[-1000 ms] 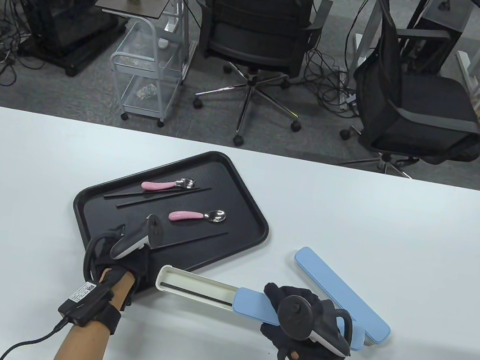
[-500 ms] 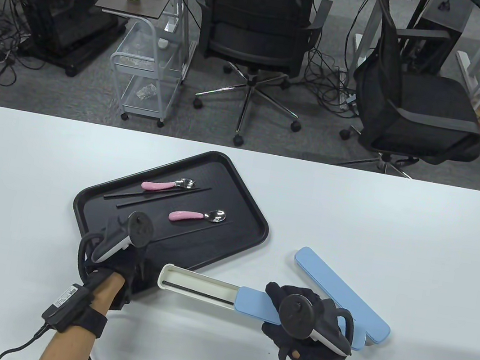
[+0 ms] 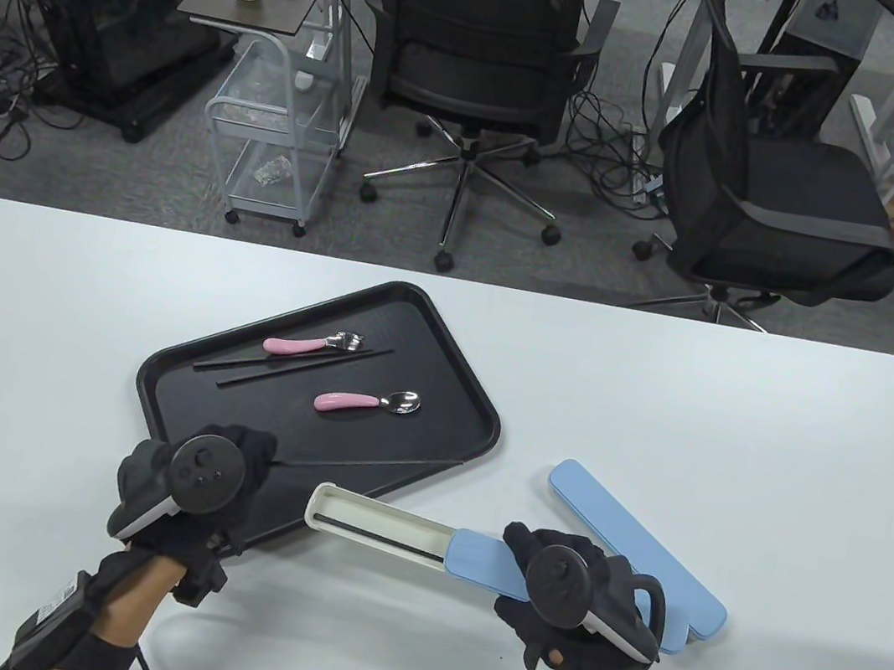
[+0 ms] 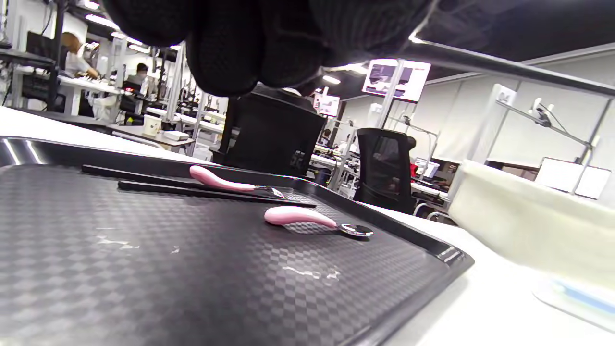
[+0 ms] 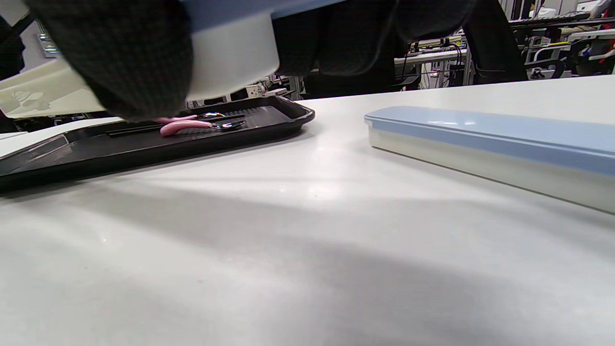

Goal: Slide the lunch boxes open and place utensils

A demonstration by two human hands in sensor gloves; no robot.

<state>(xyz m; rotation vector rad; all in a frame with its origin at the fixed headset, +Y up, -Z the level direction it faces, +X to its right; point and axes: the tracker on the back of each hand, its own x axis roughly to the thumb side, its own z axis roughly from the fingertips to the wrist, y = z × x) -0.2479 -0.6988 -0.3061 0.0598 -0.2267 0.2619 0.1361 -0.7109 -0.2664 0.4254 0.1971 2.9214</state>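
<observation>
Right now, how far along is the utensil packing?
Done: one lunch box is slid open, a black stick already inside.
In hand: right hand holds that box; left hand grips a chopstick.
Left: spoon, fork, remaining chopsticks; second box looks closed.

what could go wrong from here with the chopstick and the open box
1. The left hand holds one black chopstick by its end, so the long free end could snag the tray rim.
2. The right hand holds the slid-open box lifted by its lid end; it may tilt while being loaded.
</observation>
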